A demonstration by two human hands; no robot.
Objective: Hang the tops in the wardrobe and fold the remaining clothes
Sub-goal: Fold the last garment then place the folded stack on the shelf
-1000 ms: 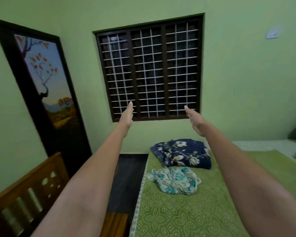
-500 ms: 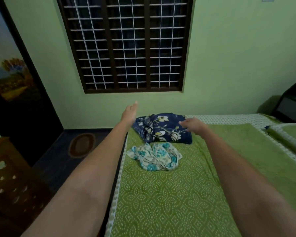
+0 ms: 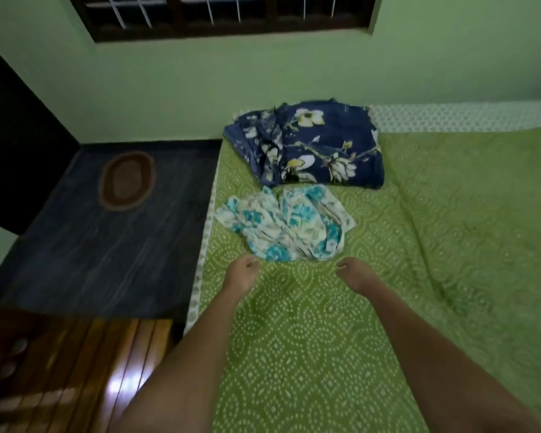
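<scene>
Two hands, one view, head camera only.

Item 1: left hand (image 3: 242,273), now lying low over the bed (image 3: 450,245), having dropped from window height a second ago to just short of the near edge of the clothes. Its fingers (image 3: 252,263) are hanging loosely curled and are gripping nothing.

Item 2: right hand (image 3: 355,275), likewise lowered, having passed over the navy cloth half a second ago. Its fingers (image 3: 342,266) are loosely bent, empty, apart from any fabric.

Item 3: crumpled white-and-teal floral garment (image 3: 286,228), lying unfolded on the green bedspread near the bed's left edge, just beyond both hands and between them.

Item 4: navy floral cloth (image 3: 313,145), lying roughly folded at the far end of the bed against the wall, touching the teal garment's far edge.

Item 5: oval mat (image 3: 127,181) on the dark floor to the left; wooden furniture at lower left.

Assessment: the gaze is tilting down and both hands are closing on the teal garment, so a pickup is probably beginning; no wardrobe is showing.
</scene>
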